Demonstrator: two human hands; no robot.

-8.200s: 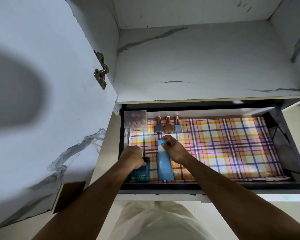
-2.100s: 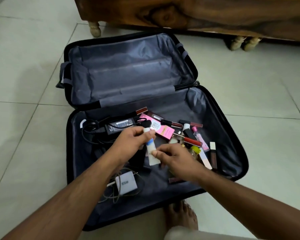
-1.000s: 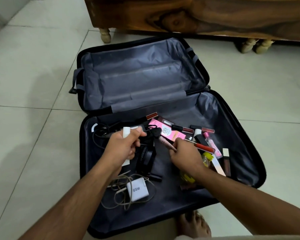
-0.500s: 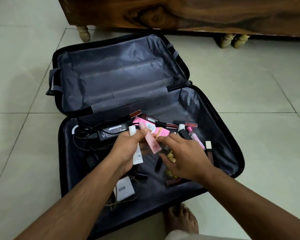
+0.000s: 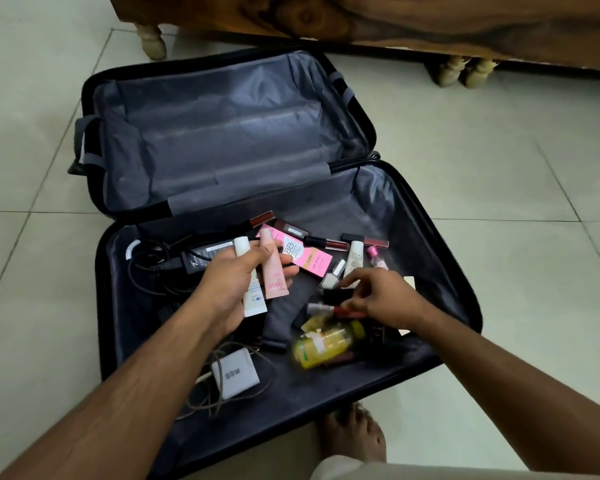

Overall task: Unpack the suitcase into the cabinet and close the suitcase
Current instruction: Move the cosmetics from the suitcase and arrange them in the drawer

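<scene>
Grey lining covers both halves of the open suitcase, which lies flat on the tiled floor with its far half bare and its near half holding a scatter of small things. The left hand is palm up over the near half, fingers curled round two tubes side by side: a white tube and a pale pink tube. The right hand is lower and to the right, fingertips pinched on a slim red-tipped stick that lies among the clutter. Just near of it lies a yellow bottle on its side. Beyond the hands sit a pink box, a small nail polish bottle and several dark lip-gloss tubes. A black power adapter with coiled cable lies at the left, and a white charger with a tangled cord rests at the near left. A wooden bed frame on turned legs stands beyond the suitcase. A bare foot shows at the near edge.
</scene>
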